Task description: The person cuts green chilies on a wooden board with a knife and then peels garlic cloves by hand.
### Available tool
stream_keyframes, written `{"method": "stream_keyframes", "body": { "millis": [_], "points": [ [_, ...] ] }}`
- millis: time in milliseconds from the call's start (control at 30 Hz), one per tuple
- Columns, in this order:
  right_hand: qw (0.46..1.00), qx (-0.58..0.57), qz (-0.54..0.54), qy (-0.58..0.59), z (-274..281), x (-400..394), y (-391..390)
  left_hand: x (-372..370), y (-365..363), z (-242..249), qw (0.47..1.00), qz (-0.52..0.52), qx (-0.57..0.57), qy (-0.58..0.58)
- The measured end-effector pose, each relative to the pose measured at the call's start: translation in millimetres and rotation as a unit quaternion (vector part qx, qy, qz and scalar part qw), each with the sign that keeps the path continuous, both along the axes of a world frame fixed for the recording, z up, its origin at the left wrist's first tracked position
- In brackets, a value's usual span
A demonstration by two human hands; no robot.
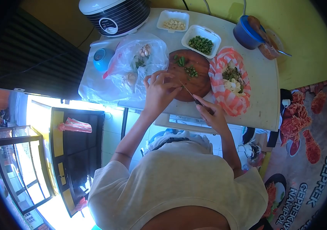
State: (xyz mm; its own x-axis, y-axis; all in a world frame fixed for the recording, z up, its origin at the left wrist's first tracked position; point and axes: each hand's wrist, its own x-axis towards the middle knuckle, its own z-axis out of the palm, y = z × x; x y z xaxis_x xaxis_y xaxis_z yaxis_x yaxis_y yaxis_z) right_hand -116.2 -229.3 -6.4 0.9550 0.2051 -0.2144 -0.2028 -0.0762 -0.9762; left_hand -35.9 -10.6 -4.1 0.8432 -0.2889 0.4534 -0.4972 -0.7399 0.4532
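My right hand (211,112) is closed around the handle of a knife (189,91), whose blade points up and left over the round wooden cutting board (199,83). On the board's left edge, my left hand (160,91) has its fingers pinched near the blade tip. Whatever lies between those fingers is too small to name. Chopped green pieces (191,71) lie in the middle of the board, and longer green pieces (180,60) rest near its top. Left of the board, a clear plastic bag (121,57) holds garlic bulbs (145,50).
Behind the board stand a foam tray (215,40) of chopped greens and another foam tray (160,18) of pale cloves. A red-striped bag (218,63) with scraps sits right. Around them are a blue cup (101,60), a rice cooker (113,19) and a blue tub (246,36).
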Motion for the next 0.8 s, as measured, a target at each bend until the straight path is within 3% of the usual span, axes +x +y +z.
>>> {"method": "stream_keyframes", "body": {
  "millis": [467, 800],
  "points": [
    [0.991, -0.092, -0.026, -0.091, 2.9, -8.1, 7.8, 0.6, -1.1, -6.8, 1.000, 0.009, 0.002, -0.016],
    [0.993, -0.079, -0.032, -0.083, 3.0, -10.4, 7.1, 0.1, -0.4, -8.6, 1.000, 0.013, -0.004, -0.004]
  ]
}}
